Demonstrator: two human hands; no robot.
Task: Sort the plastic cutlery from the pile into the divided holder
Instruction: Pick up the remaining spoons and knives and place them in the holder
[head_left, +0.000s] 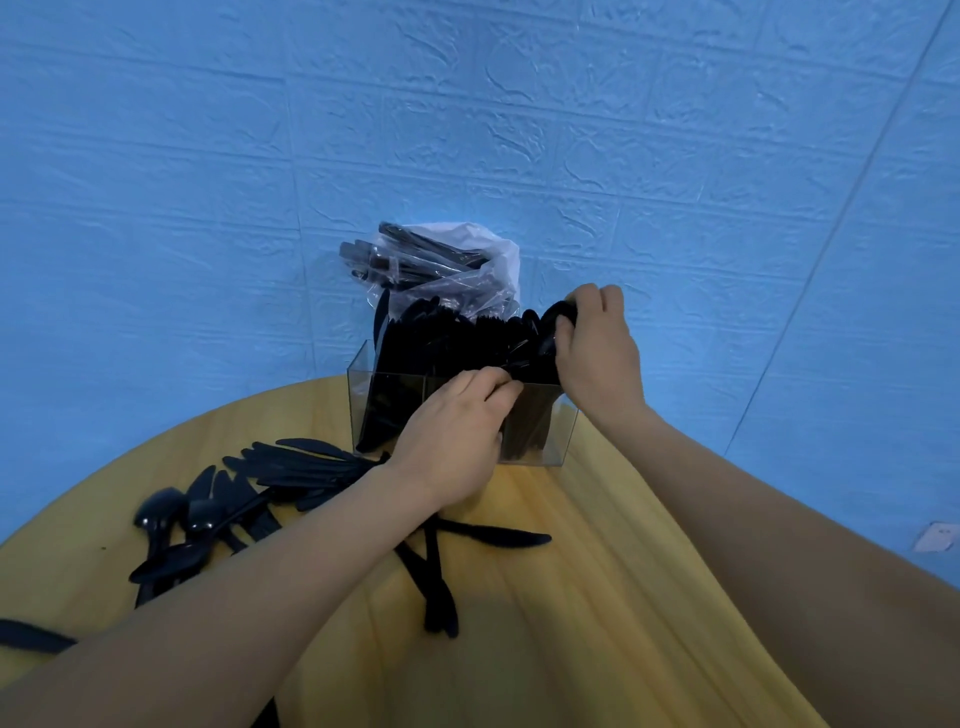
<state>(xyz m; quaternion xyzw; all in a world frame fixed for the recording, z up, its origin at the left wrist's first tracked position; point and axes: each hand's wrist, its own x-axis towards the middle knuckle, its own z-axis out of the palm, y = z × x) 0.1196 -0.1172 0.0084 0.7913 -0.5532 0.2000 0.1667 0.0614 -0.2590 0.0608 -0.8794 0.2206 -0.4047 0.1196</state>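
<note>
1. Blue brick-textured wall panels (519, 130) filled the background, and a round yellow table (597, 571) carried the clear divided holder (563, 441) close to that wall.
2. At the holder's right end, the right hand (597, 353) curled its fingers round a bunch of black spoons (556, 322), bowls upward, standing in the right compartment.
3. Just left of and below that grip, the left hand (457, 441) pinched at the black cutlery where it met the holder's front rim; what exactly lay between its fingertips could not be told, as everything there was black.
4. Left of both grips, the other compartments stood packed with more black cutlery (441, 338), and behind the holder sat a plastic bag of cutlery (441, 265).
5. The loose pile (234, 504) of knives and spoons lay on the table well left of and below the left hand, with more knives (441, 582) partly hidden under the left forearm; the sorting looked only partly done.
6. To do the step well, the right hand would probably need to keep the spoons gathered and upright while the left nudged stray handles down inside the wall.
7. Pressure should stay gentle: the holder looked light and crammed, so a hard push could tip it or spring pieces out.
</note>
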